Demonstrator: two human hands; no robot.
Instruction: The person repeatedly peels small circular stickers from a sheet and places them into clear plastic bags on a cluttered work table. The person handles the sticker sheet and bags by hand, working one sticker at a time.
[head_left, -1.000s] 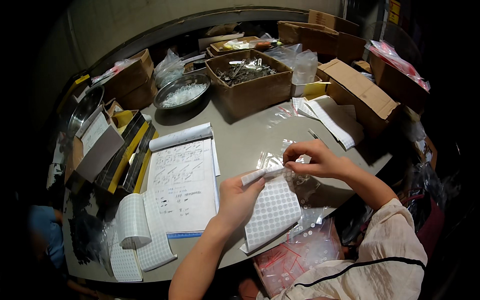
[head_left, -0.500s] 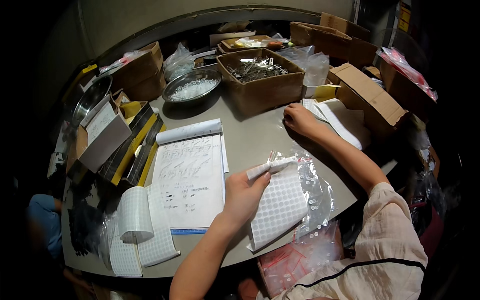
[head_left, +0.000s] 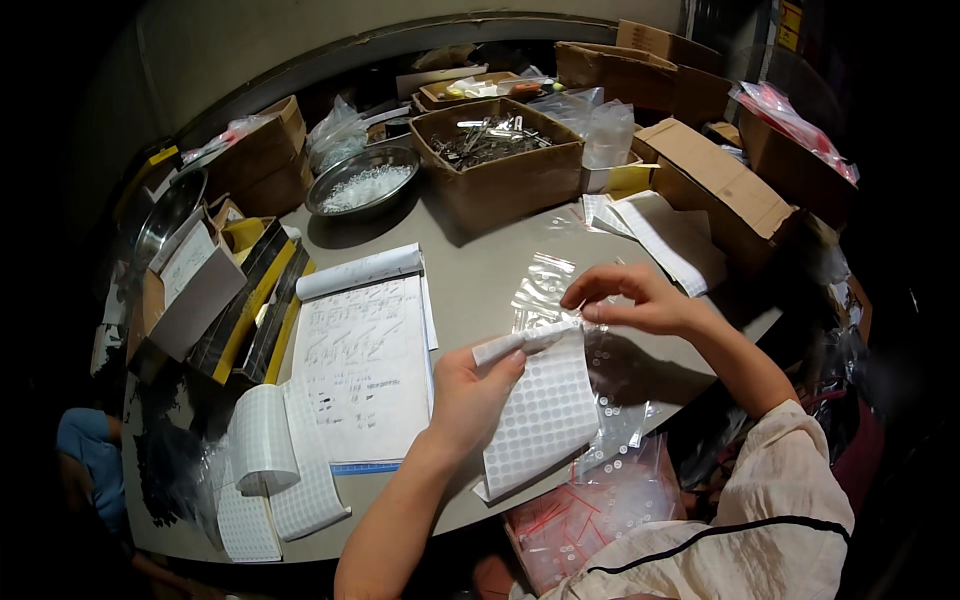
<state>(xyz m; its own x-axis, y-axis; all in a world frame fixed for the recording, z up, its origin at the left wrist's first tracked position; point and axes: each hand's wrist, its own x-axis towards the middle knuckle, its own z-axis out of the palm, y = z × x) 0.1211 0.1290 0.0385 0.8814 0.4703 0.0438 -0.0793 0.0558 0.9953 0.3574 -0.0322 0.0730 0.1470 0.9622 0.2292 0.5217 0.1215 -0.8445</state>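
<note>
A white sheet of round stickers (head_left: 545, 400) is in my left hand (head_left: 465, 395), whose thumb presses on the folded upper edge. My right hand (head_left: 640, 300) is at the sheet's upper right corner, thumb and index finger brought together. Whether a sticker is between those fingertips is too small to tell. Under and beside the sheet lie small clear zip bags (head_left: 622, 425), each with a small round sticker. More clear bags (head_left: 545, 280) lie just beyond the sheet. At the table's near edge is a heap of red-striped clear bags (head_left: 590, 515).
Left of the sheet lie a handwritten notepad (head_left: 365, 370) and a curled sticker sheet (head_left: 262, 435). Behind stand a metal bowl (head_left: 405, 178) of clear pieces and a cardboard box (head_left: 520, 190) of metal parts. Folded papers (head_left: 665, 230) lie right. A person's blue sleeve (head_left: 85, 440) shows far left.
My right hand has come back from the far right of the table to the sheet's upper corner. The left hand still holds the sheet. The whole view has shifted slightly.
</note>
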